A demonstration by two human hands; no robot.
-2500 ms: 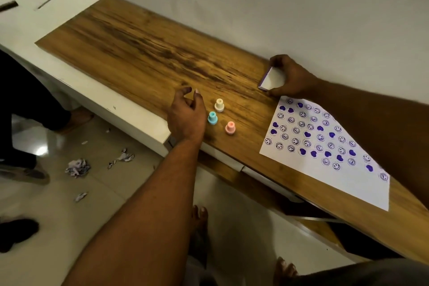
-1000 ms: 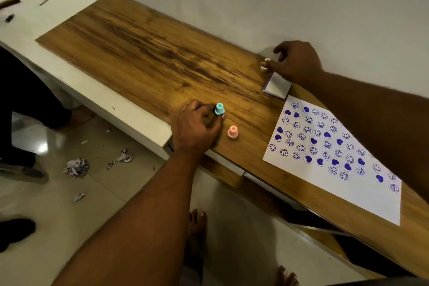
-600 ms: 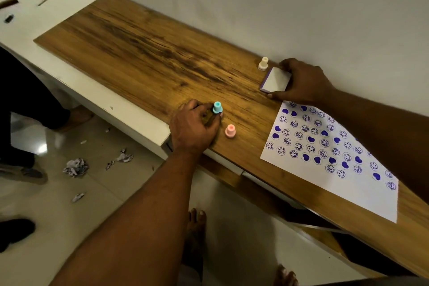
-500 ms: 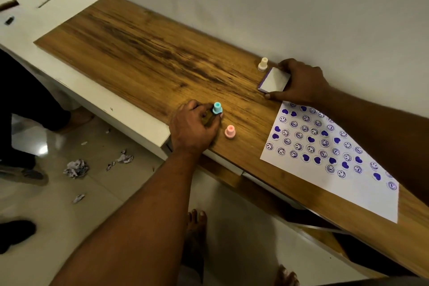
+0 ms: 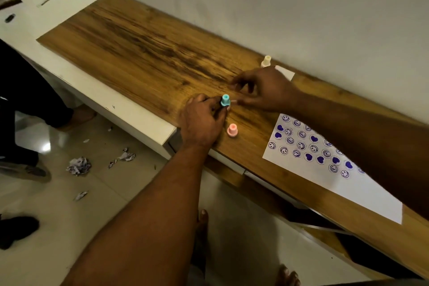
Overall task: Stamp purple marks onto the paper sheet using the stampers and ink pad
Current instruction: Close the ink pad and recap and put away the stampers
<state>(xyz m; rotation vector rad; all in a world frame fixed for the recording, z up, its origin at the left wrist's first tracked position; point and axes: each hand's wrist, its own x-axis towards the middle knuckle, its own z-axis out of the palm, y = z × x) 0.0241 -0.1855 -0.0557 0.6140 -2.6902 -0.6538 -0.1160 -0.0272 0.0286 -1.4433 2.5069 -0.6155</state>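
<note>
Head view: blue stamper (image 5: 225, 100) upright on the wooden surface (image 5: 148, 53), near its front edge. Left hand (image 5: 202, 121) grips it, fingers (image 5: 214, 109) pinched around the lower body, cap sticking out above them. Right hand (image 5: 262, 88) sits just beside it on the far side, fingers spread and loosely curled, tips pointing toward the stamper; one fingertip is just beside the cap, contact can't be confirmed. Nothing in that hand.

Pink stamper (image 5: 232, 130) stands upright just beside the left hand, toward the front edge, not touched. Cream stamper (image 5: 266, 61) stands upright further back, close to the wall, just beside a white corner of the ink pad (image 5: 285, 73), which is mostly hidden behind the right hand.

Paper sheet (image 5: 301, 169) lies flat on the surface to the right, partly covered by the right forearm. Visible part carries rows of purple smiley and heart marks; lower strip near the front edge is blank.

White counter section (image 5: 69, 2) continues to the left. Crumpled paper scraps (image 5: 79, 166) on the tiled floor below.
</note>
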